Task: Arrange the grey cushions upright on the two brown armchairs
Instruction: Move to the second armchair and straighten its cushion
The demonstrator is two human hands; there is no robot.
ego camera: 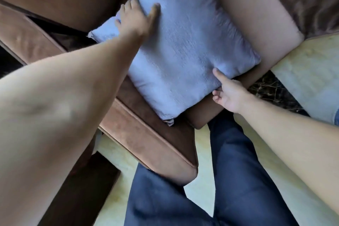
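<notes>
Grey cushion (183, 42) on brown armchair (146, 137) appears soft, light; left hand (135, 22) spread flat atop; right hand (229, 95) pinching its edge; opposite edges suit lifting.

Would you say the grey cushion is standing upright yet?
Cannot tell. The cushion shows its broad face to the downward-looking camera, left hand on it, right hand at its lower edge.
</notes>
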